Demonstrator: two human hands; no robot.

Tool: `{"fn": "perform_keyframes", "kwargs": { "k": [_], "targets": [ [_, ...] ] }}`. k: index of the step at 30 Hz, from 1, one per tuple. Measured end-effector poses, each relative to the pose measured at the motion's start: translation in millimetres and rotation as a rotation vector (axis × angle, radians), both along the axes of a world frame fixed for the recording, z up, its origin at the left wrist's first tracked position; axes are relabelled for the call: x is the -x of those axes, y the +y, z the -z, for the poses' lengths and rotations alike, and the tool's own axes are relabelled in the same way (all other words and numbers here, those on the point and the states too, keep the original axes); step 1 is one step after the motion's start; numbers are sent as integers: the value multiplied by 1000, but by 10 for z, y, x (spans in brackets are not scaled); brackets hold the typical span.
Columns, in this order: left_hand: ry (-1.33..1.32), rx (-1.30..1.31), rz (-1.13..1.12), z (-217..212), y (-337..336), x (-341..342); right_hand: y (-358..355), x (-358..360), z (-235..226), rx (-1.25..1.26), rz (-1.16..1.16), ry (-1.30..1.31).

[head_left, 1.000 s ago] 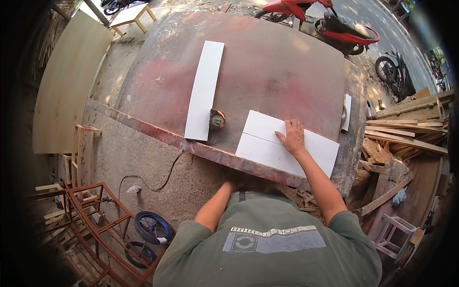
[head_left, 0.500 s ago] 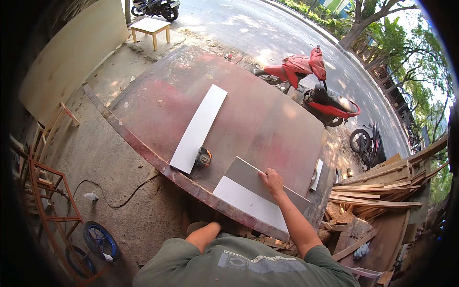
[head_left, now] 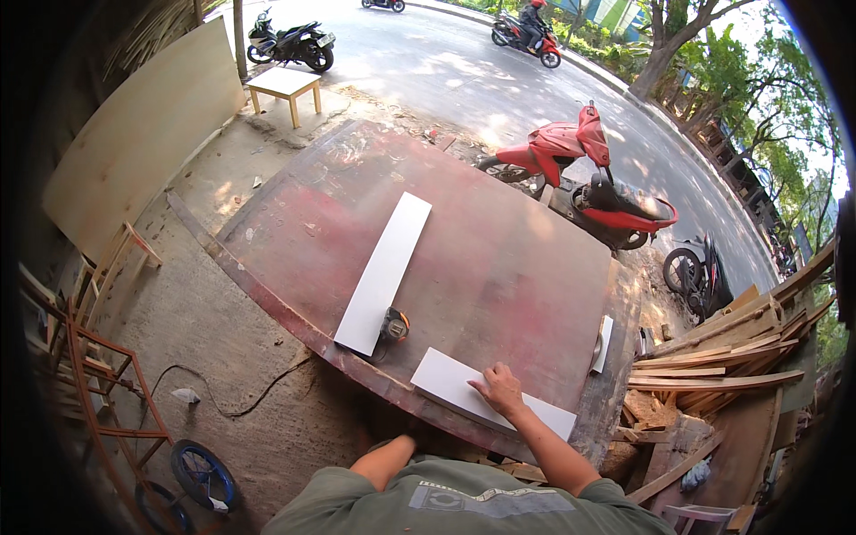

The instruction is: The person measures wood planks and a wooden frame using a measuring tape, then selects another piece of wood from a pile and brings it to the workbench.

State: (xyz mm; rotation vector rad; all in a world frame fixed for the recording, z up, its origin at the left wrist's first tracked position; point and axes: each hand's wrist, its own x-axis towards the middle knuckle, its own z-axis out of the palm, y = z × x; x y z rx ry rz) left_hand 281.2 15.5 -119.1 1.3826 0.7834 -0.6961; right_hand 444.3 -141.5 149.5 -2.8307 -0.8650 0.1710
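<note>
My right hand rests on a narrow white board near the front edge of the worktable. Its thumb stands apart from the bent fingers, and the palm side is hidden. A thin lower edge shows along the near side of this board; whether a second piece lies beneath it, I cannot tell. My left forearm reaches down past the table's front edge, where the hand's fingers are hidden. Further left, a longer white board lies across the table, with a black and orange tape measure against its near end.
The worn reddish worktable has a metal-like object and a small white piece at its right side. Scrap lumber is piled to the right. A red scooter stands beyond; a wheeled metal frame is at left.
The grey face beside the white one is gone from sight; one white strip now shows under my right hand. My view has shifted slightly, and a rider appears on the road.
</note>
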Motion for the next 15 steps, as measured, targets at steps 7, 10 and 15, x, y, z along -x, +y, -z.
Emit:
{"fn": "perform_keyframes", "kwargs": {
  "k": [7, 10, 15],
  "targets": [
    [-92, -50, -91, 42, 1038, 428, 6, 199, 48, 57, 102, 83],
    [-74, -205, 3, 11, 1580, 566, 90, 307, -48, 135, 149, 183],
    [-151, -560, 321, -666, 2168, 422, 113, 265, -110, 115, 189, 191]
  ]
}}
